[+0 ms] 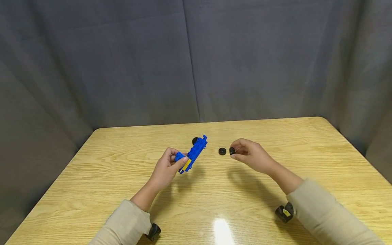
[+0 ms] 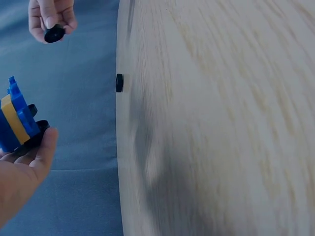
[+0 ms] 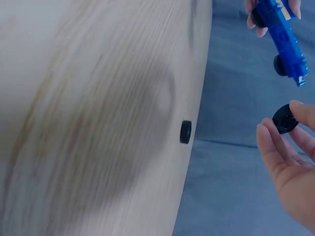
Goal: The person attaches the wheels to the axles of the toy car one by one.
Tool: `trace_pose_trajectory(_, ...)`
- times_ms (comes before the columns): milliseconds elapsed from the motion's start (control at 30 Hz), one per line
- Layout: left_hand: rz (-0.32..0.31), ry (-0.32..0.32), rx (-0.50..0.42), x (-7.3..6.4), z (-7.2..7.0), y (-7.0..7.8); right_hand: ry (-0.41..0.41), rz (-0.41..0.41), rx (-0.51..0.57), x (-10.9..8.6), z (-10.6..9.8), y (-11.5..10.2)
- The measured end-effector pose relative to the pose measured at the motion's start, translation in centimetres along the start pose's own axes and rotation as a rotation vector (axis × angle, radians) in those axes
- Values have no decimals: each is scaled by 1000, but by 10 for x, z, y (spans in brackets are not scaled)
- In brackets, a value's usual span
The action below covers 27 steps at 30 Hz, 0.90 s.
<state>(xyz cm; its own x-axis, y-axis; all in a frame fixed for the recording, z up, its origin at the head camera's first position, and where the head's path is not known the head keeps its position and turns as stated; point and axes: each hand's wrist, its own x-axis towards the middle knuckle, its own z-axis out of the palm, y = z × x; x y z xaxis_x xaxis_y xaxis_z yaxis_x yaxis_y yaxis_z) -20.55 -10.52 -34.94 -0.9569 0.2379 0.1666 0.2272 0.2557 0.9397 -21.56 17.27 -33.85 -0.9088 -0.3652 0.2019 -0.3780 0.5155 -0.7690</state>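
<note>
My left hand (image 1: 165,170) grips a blue toy vehicle chassis (image 1: 197,149) with a yellow piece (image 1: 186,164) near the fingers. The chassis is held tilted above the table, its far end pointing up and to the right. Black wheels show along one side of it, one of them a wheel (image 3: 280,65) near its far end in the right wrist view. Between thumb and fingertips my right hand (image 1: 252,154) pinches a loose black wheel (image 3: 285,119), apart from the chassis. Another black wheel (image 1: 222,151) lies on the table just left of the right hand.
The light wooden table (image 1: 101,183) has its far edge a little beyond the hands. A grey curtain (image 1: 137,68) hangs behind it and at both sides. Black straps with small devices (image 1: 284,212) sit under both sleeves, close to the tabletop.
</note>
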Motion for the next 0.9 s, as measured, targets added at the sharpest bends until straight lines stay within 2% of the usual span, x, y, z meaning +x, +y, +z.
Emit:
trace_pose_trajectory(433,4,25,4,0,5,-1,5,-43,104,-3,7,-15)
trace_pose_trajectory(600,1,8,-7,-1,7,-2,-5,-49,134,-2,12,-18)
trace_pose_trajectory(900,25,-31,-40,1,9,-1,39,-64,116,1,18,-24)
